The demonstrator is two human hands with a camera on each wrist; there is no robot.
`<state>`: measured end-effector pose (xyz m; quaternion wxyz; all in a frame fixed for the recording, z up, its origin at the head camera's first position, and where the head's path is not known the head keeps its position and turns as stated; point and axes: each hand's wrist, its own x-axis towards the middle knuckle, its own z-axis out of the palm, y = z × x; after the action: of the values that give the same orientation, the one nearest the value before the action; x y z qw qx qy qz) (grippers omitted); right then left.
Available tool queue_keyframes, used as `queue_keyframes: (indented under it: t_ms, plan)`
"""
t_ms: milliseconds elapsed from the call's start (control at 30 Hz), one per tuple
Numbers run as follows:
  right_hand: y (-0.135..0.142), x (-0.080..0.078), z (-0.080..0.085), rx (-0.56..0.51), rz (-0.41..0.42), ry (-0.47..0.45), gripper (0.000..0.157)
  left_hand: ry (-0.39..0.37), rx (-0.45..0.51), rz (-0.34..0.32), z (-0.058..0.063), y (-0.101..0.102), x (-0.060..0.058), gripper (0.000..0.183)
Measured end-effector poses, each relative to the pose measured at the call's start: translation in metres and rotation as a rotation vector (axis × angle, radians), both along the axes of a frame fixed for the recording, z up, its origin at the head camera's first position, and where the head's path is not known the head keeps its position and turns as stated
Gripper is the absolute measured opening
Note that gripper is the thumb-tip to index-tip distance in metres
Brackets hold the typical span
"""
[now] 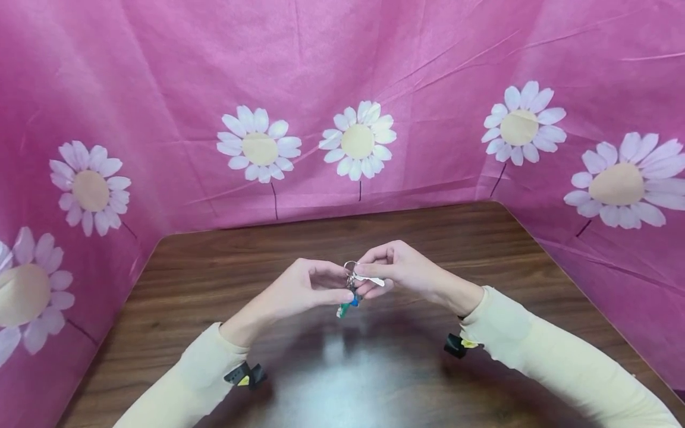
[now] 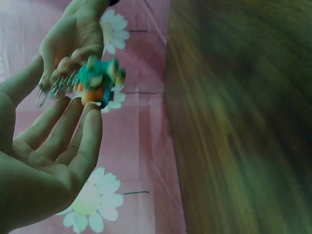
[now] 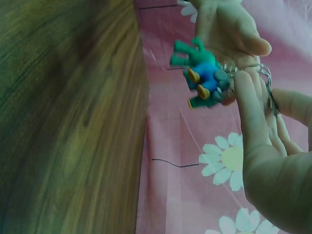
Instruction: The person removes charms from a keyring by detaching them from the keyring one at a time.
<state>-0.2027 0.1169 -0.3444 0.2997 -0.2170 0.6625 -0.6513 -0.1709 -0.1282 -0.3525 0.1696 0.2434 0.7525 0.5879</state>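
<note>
Both hands meet around a bunch of keys above the table. The right hand (image 1: 409, 267) pinches a silver key (image 1: 371, 278) between thumb and fingers. This key hangs from a metal ring (image 1: 350, 266), with linked chains (image 2: 63, 84) below it. At the chains' ends dangle small figurines: a green one (image 3: 204, 59) and a blue one (image 3: 207, 77) with yellow-orange feet, plus an orange piece (image 2: 92, 95). The left hand (image 1: 299, 288) is beside the ring and figurines, thumb apart from its fingers. Its fingertips (image 2: 91, 114) reach the figurines; whether they bear any weight is unclear.
Below the hands lies a dark wood-grain table (image 1: 225, 351), with light reflected near its front. A pink cloth (image 1: 176, 77) printed with white daisies surrounds the back and sides. Black wrist devices (image 1: 456, 345) hang under both cream sleeves (image 1: 556, 345).
</note>
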Motion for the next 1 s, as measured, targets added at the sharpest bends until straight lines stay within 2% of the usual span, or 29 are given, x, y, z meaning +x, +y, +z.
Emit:
queue_keyframes:
  t_ms: [133,233,367,500,700,800,900,1000]
  plan:
    - [-0.001,0.0,0.0,-0.023,-0.027,-0.023,0.024,0.099,-0.022,0.03,-0.002,0.003,0.003,0.026]
    - [-0.001,0.0,0.0,-0.032,-0.029,-0.042,0.025,0.131,-0.055,0.069,-0.002,0.003,0.003,0.021]
    - [-0.001,0.002,-0.001,-0.028,-0.022,-0.069,0.026,0.125,-0.082,0.076,-0.002,0.001,0.003,0.019]
    - [-0.001,0.002,-0.002,-0.015,-0.032,-0.085,0.026,0.117,-0.072,0.056,-0.003,-0.001,0.003,0.018]
    - [0.0,0.0,-0.003,-0.008,-0.045,-0.107,0.026,-0.004,-0.034,-0.015,-0.002,-0.007,0.0,0.024]
    - [-0.001,-0.001,-0.004,-0.015,-0.046,-0.119,0.025,-0.029,-0.046,-0.018,-0.001,-0.009,-0.001,0.027]
    - [-0.001,-0.002,-0.004,-0.025,-0.045,-0.129,0.024,-0.005,-0.068,-0.005,0.0,-0.01,0.0,0.027]
    - [-0.002,-0.003,-0.005,-0.03,-0.032,-0.125,0.025,0.056,-0.1,0.028,0.001,-0.011,0.001,0.025]
